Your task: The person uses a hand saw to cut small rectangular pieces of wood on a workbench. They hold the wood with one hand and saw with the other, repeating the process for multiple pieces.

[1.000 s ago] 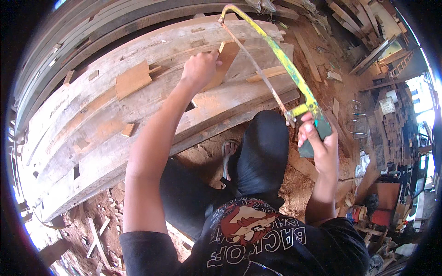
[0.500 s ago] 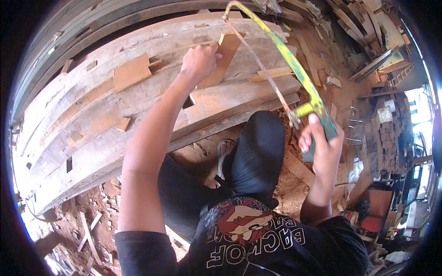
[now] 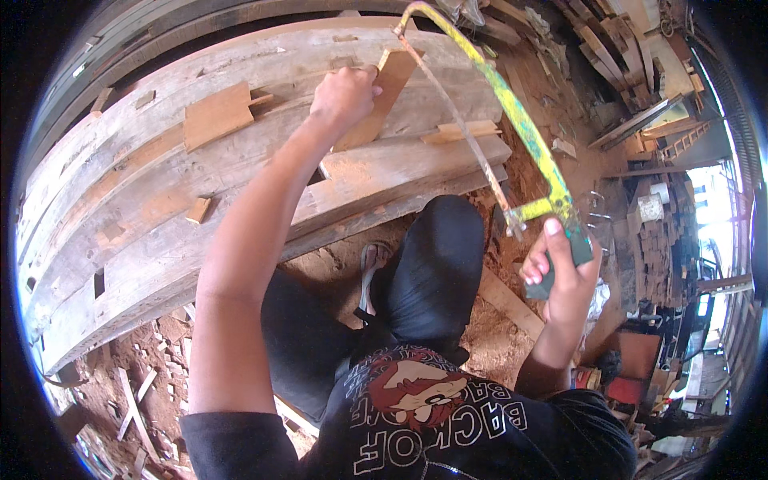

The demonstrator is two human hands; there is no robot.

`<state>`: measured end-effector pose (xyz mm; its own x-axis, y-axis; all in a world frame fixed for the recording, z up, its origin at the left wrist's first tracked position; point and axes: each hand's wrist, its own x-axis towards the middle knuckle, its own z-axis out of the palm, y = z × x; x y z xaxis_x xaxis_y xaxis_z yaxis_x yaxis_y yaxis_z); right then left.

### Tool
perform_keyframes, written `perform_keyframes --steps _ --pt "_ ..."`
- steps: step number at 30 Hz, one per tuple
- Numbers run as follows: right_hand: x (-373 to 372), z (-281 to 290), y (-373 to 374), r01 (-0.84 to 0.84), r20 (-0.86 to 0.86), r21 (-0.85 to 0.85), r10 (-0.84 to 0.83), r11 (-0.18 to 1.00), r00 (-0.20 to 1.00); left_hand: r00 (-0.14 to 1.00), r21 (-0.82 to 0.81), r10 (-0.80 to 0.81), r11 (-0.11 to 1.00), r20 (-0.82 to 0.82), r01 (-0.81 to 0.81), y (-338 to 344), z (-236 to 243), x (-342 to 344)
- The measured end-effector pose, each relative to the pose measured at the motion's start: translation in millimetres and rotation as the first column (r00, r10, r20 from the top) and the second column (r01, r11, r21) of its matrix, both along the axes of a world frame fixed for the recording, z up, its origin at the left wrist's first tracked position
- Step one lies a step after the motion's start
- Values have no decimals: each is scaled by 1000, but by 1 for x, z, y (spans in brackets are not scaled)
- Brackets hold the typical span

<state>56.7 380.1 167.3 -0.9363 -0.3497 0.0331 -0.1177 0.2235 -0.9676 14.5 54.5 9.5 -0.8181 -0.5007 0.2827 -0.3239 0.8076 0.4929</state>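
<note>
My left hand (image 3: pixel 346 96) is closed on the edge of a flat wooden board (image 3: pixel 390 86), which lies at a slant on the big timber beams. My right hand (image 3: pixel 562 260) wraps around the dark green handle of a bow saw (image 3: pixel 512 100) with a yellow-green painted frame. The thin, rusty blade runs from near my right hand up to the far end of the board. Whether it touches the wood, I cannot tell.
Large pale beams (image 3: pixel 264 172) stretch across the left and middle. On them lie a square wood piece (image 3: pixel 218 116), a small block (image 3: pixel 199 210) and thin offcuts (image 3: pixel 460 131). Wood scraps and sawdust cover the ground (image 3: pixel 496 352); stacked planks (image 3: pixel 664 248) stand at the right.
The saw handle and my right hand have come slightly nearer to my body. My left hand stays on the board. The whole view has shifted a little.
</note>
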Motion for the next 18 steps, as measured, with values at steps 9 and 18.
perform_keyframes --steps 9,18 --pt "0 -2 -19 -94 -60 22 95 995 994 1000 2 -19 1000 -17 19 1 -3 -1" --pt "-10 -6 -6 -146 -48 38 147 989 988 998 -79 -37 996 48 41 21 -1 -2"
